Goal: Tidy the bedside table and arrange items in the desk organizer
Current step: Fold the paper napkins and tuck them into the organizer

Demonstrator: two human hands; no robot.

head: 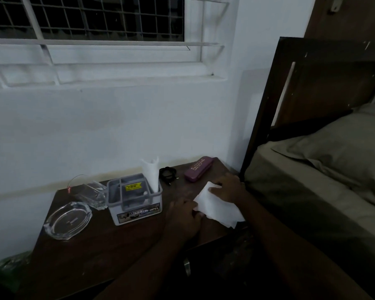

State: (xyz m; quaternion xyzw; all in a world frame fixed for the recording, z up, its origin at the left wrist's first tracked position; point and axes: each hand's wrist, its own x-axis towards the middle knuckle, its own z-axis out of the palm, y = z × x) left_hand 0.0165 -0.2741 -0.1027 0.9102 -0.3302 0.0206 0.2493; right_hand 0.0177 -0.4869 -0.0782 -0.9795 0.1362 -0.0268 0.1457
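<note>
A white sheet of paper (219, 207) lies on the dark wooden bedside table (100, 252), near its right edge. My left hand (185, 215) grips the sheet's near-left edge. My right hand (230, 189) presses flat on its far corner. The grey desk organizer (136, 213) stands mid-table with a rolled white paper (151, 173) upright in its back right compartment and a yellow label inside. A coiled black cable (168, 173) and a purple case (198, 169) lie behind the hands, by the wall.
A clear glass dish (68, 220) sits at the table's left. A tipped clear glass (91, 192) lies behind it, against the organizer. The bed with its grey pillow (342, 148) and dark headboard (312, 83) borders the table's right side. Something green (7, 271) shows at lower left.
</note>
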